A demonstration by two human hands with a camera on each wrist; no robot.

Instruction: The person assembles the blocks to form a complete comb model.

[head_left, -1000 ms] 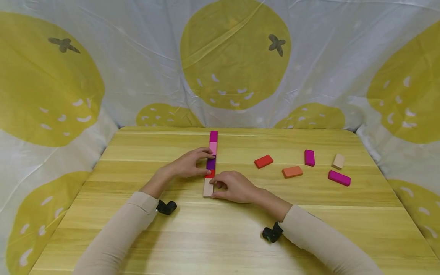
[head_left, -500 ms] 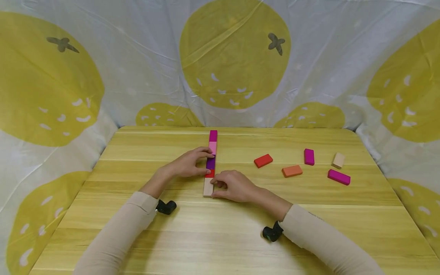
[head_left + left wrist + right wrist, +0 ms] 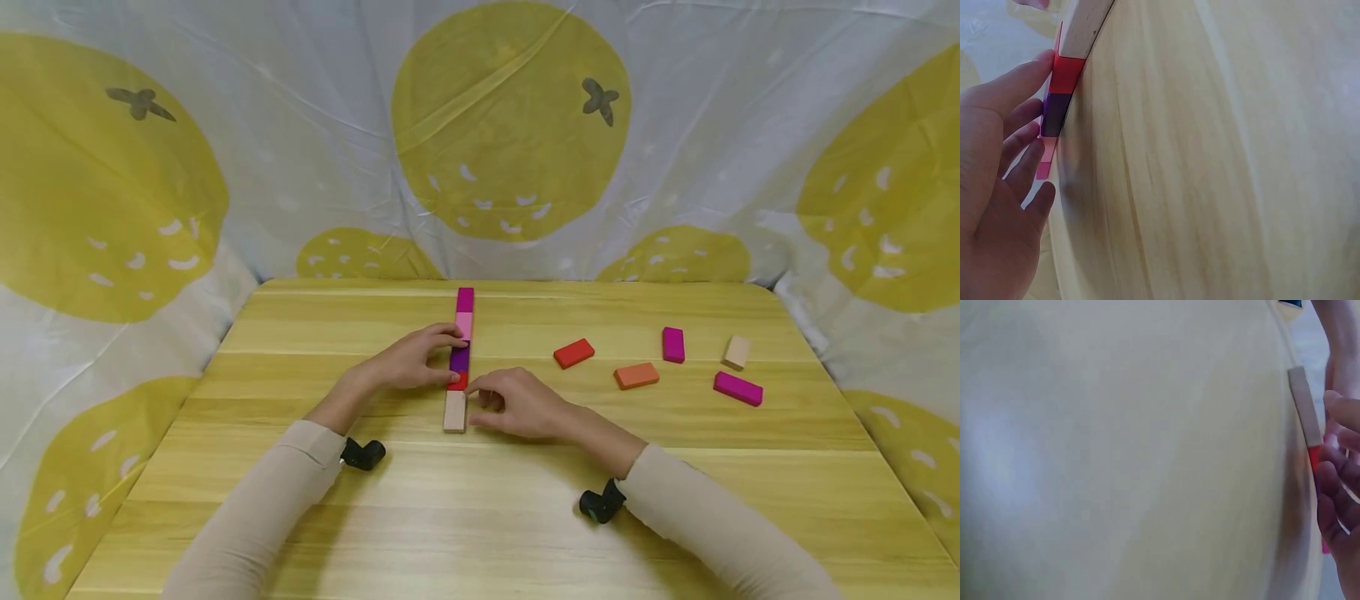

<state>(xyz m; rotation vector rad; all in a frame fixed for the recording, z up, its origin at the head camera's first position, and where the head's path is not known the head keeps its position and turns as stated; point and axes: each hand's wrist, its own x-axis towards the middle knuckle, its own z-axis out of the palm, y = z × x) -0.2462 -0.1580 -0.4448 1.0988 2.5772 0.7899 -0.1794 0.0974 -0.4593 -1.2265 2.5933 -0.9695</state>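
Observation:
A straight row of blocks runs away from me: a natural wood block nearest, then a red block, a purple block, a pink block and a magenta block. My left hand rests at the row's left side, its thumb on the red block and its forefinger at the purple block's far end; it grips nothing. My right hand hovers just right of the wood block, loosely bent fingers holding nothing. In the left wrist view the row's blocks touch end to end.
Loose blocks lie to the right on the wooden table: a red one, an orange one, two magenta ones and a natural wood one. A patterned cloth hangs behind the table.
My right hand has let go of the near wood block and drawn slightly right, leaving a small gap. My left hand and the row have stayed in place.

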